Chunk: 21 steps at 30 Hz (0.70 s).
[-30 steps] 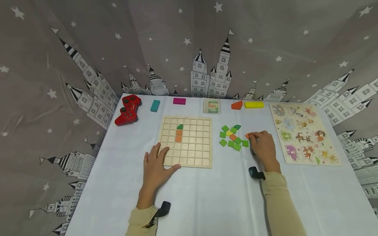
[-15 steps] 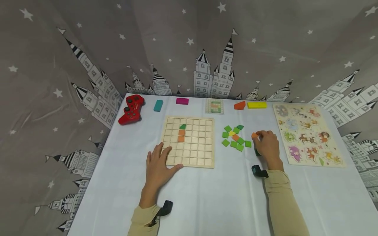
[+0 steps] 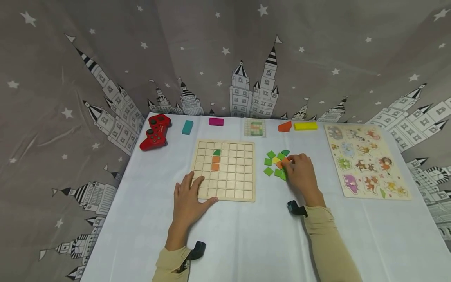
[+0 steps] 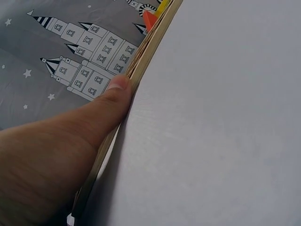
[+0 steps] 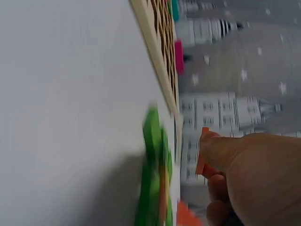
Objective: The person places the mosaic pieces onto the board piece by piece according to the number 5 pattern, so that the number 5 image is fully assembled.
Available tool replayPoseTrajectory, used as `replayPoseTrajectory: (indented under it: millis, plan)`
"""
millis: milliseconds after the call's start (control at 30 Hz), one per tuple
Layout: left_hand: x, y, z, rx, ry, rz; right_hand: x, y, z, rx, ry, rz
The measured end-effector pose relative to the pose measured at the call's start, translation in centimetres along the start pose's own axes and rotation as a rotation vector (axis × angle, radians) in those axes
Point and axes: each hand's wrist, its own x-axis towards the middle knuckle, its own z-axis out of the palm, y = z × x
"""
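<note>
L hand [image 3: 188, 197] lay flat, fingers straight, on near-left corner of grid board [image 3: 225, 169], thumb pressed along its near edge. R hand [image 3: 299, 174] sat over loose green tiles [image 3: 269, 161] right of board, mid-worktop, fingers pinching an orange tile [image 3: 285, 161]. Board carried 1 dark green piece [image 3: 217, 152] and 2 orange squares [image 3: 215, 163] stacked in a column. Red gamepad [image 3: 155, 131] near far-left corner; animal puzzle [image 3: 366, 160] by right edge of worktop [image 3: 260, 243].
</note>
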Motion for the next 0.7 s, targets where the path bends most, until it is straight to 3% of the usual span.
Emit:
replayPoseTrajectory:
  millis: [333,433,700]
  plan:
    - [0.0,0.2,0.2,0.001,0.0,-0.006,-0.1,-10.6,5.4,-0.013,-0.135,-0.402]
    - [0.0,0.1,0.3,0.002,0.0,0.001,0.3,-12.6,6.9,-0.033,-0.167,-0.447]
    - [-0.1,-0.2,0.1,0.019,0.008,0.0,0.9,-14.4,8.2,-0.028,-0.18,-0.43]
